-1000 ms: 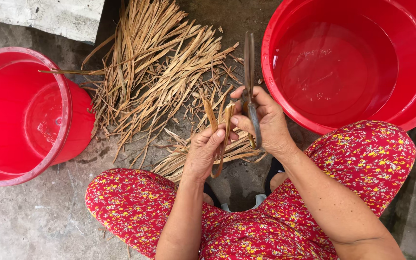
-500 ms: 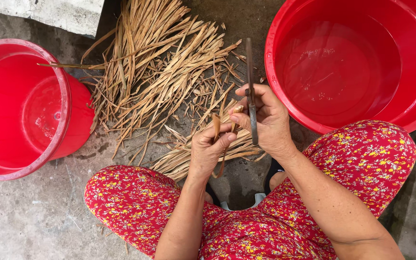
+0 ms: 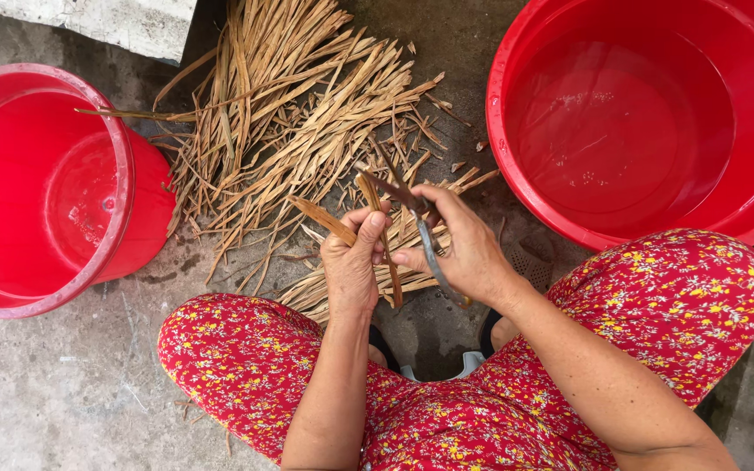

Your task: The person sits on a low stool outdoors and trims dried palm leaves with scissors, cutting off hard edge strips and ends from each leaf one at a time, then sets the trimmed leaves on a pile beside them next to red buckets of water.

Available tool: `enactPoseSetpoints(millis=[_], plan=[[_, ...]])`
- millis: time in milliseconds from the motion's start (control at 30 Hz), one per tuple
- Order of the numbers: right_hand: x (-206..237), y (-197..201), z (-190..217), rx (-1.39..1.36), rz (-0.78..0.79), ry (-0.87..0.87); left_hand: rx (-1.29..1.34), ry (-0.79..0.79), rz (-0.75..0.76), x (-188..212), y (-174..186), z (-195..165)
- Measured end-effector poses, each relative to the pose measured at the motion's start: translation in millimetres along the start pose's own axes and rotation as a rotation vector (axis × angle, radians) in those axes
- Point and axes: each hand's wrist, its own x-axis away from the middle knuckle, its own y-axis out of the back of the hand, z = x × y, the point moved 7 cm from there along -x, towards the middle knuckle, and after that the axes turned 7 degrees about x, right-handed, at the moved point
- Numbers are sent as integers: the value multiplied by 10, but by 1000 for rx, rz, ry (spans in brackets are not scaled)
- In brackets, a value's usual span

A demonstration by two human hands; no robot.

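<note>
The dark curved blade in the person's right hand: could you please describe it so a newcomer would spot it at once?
Start at the large red water-filled basin at upper right, then drop to the right hand below its left rim. The dark curved metal blade runs through that fist. Unlike the pale tan dried strips around it, it is grey-black and smoothly bent.

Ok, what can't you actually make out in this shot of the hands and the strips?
Head view only:
- Blade in the right hand: its handle end is covered by the palm.
- Strip in the left hand: its lower end is hidden by the fingers.
- Large red basin: cut off by the top and right edges.
- Feet: mostly hidden behind the floral trousers.
</note>
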Motion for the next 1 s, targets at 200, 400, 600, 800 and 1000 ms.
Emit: enactPoseSetpoints(millis=[200,400,600,800,1000], plan=[[59,-63,57,27,36,-18,5,-41,51,37,-56,93],[85,-39,93,61,10,7,-3,-63,13,73,-13,77],[118,-42,120,45,-116,54,2,-42,33,88,-65,79],[121,-77,-37,-152,-110,-43,-166,25,58,132,-102,123],[91,-181,-204,-323,-104,-147,-255,-44,114,133,-80,92]])
